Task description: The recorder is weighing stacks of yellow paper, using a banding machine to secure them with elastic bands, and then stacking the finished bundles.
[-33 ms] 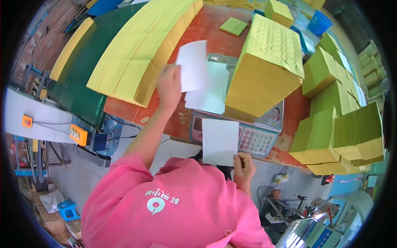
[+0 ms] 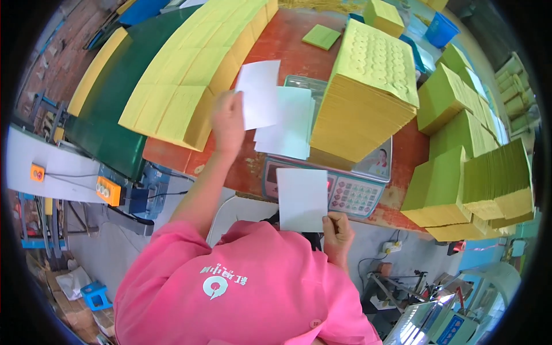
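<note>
Counts: two bare hands, two held white sheets, one scale (image 2: 356, 194), one tall yellow stack (image 2: 363, 118) standing on it, one flat green-yellow pad (image 2: 322, 37) farther back, one blue bin (image 2: 441, 30), two orange control boxes ( (image 2: 37, 172) and (image 2: 108, 191)), one blue stool (image 2: 96, 295). Loose pale sheets (image 2: 294, 123) overlap too much for a firm count; same for the yellow stacks at the right (image 2: 434, 187) and the long yellow row (image 2: 190, 75) at the left. Left hand (image 2: 228, 121), blurred, pinches the upper white sheet (image 2: 260, 95) by its left edge, just beside and partly in front of the loose pile; contact with the pile cannot be told. Right hand (image 2: 338, 234) grasps the lower white sheet (image 2: 302, 200) at its lower right corner, thumb on top, fingers curled; this sheet is in front of the scale's panel, near the wearer's chest. Both held sheets plain, rectangular, straight-edged; the upper tilts slightly, the lower stands nearly square to the view. Whether either is a single layer cannot be told. Loose pile bluish-white, corners fanned unevenly. Red table (image 2: 284, 54) shows as a strip between the long row and the scale, running back toward the pad; a narrower strip lies between scale and right-hand stacks. Tall stack walls off the pile's right side; long row's near corner stands close to the left hand.
</note>
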`<act>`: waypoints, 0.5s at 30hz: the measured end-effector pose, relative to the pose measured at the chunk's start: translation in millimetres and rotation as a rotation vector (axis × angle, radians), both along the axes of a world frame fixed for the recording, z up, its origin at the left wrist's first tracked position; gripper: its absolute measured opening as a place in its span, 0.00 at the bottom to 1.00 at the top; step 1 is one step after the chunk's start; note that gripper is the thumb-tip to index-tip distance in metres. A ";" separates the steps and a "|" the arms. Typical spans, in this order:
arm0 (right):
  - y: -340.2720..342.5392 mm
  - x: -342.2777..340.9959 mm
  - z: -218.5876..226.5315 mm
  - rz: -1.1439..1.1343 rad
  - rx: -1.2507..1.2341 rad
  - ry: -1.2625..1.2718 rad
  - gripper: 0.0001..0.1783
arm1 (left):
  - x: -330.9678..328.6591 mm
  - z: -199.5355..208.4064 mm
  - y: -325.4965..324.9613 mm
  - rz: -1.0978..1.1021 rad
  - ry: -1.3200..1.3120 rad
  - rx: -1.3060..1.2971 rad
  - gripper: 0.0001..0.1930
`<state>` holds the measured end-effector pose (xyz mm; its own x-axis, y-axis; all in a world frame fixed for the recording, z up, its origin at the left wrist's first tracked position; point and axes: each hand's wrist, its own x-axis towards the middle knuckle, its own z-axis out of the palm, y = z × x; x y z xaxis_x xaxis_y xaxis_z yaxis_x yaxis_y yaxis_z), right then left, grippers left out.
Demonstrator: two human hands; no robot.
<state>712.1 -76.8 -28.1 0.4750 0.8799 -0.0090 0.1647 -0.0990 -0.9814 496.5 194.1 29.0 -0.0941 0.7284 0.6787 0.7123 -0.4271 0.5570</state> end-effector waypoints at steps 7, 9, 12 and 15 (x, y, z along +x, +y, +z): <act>-1.4 10.3 2.6 0.052 0.073 -0.162 0.04 | -41.6 36.8 -21.1 -0.392 -0.954 -0.424 0.12; -4.5 18.1 -1.0 0.035 0.060 -0.132 0.03 | -31.2 59.9 -33.0 -0.428 -0.993 -0.420 0.10; -6.6 35.0 -3.4 0.039 0.063 -0.063 0.02 | -21.0 90.0 -44.0 -0.489 -1.039 -0.407 0.09; -5.4 50.5 13.6 0.025 0.103 0.131 0.01 | 10.4 131.2 -56.0 -0.495 -1.019 -0.407 0.13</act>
<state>762.6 -82.2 -14.5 0.4535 0.8910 0.0214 0.0357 0.0058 -0.9993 506.9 138.1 160.2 -0.1031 0.9805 0.1675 -0.3248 -0.1923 0.9260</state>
